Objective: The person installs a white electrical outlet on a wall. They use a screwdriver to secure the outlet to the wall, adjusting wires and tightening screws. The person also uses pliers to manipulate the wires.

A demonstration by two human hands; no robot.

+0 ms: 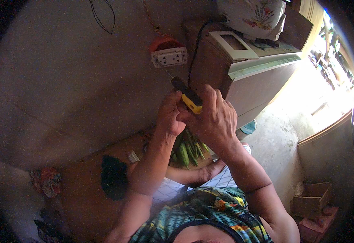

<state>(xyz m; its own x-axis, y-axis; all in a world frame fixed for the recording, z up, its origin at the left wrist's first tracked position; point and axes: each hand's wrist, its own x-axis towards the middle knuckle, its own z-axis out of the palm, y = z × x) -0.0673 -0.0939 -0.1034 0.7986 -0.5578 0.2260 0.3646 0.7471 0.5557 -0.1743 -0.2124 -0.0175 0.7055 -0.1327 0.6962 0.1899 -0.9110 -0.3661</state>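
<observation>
Yellow-and-black screwdriver [188, 97] gripped between both closed hands, left hand [169, 115] and right hand [214, 119], tip toward wall socket [169, 57].

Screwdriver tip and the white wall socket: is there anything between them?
Nothing visible blocks it. The screwdriver, held in both the left hand and right hand, points its thin shaft straight at the white socket on the wall.

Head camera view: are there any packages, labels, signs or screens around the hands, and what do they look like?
No screens or signs show.
Cardboard box: lower right on the floor, open, brown.
Small white tag: on the wooden surface below the left hand, rectangular; too small to tell more.
White frame plate: on the cabinet, upper right of the right hand, rectangular.
</observation>
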